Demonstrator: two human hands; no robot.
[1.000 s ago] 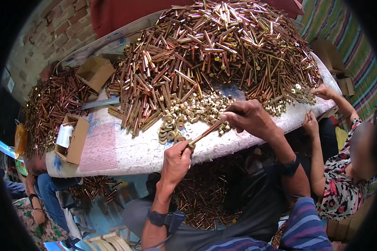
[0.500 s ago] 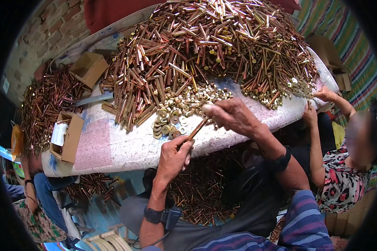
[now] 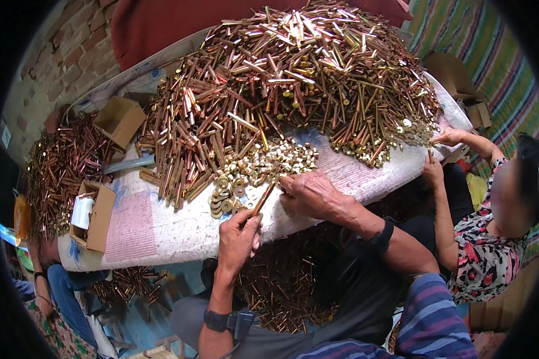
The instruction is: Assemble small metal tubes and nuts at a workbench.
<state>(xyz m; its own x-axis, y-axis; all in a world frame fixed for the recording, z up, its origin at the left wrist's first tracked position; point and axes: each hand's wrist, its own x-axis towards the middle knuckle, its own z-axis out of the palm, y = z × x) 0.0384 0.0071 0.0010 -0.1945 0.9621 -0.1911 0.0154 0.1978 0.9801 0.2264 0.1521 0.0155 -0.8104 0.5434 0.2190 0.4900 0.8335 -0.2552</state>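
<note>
My left hand [image 3: 238, 238] is closed around the lower end of a long copper-coloured bolt [image 3: 264, 200], which slants up and to the right over the table's near edge. Close beside the bolt's upper end is my right hand [image 3: 316, 195], thumb and fingers drawn together low over the table; whatever is between them is hidden. Just beyond the right hand lies a scatter of small metal nuts [image 3: 281, 157]. Flat round washers [image 3: 226, 202] lie left of the bolt. Behind these rises a large heap of similar copper-coloured bolts [image 3: 281, 90].
The cloth-covered table [image 3: 132, 224] carries a second bolt pile [image 3: 72, 167] and two cardboard boxes [image 3: 121, 121] at left. More bolts [image 3: 275, 299] lie below the table. A co-worker [image 3: 479, 257] handles small parts at the right edge; another person's arm [image 3: 42, 281] shows at lower left.
My right hand has come down and left, from above the bolt's tip to beside it near the nuts. My left hand still holds the bolt. The view has shifted slightly.
</note>
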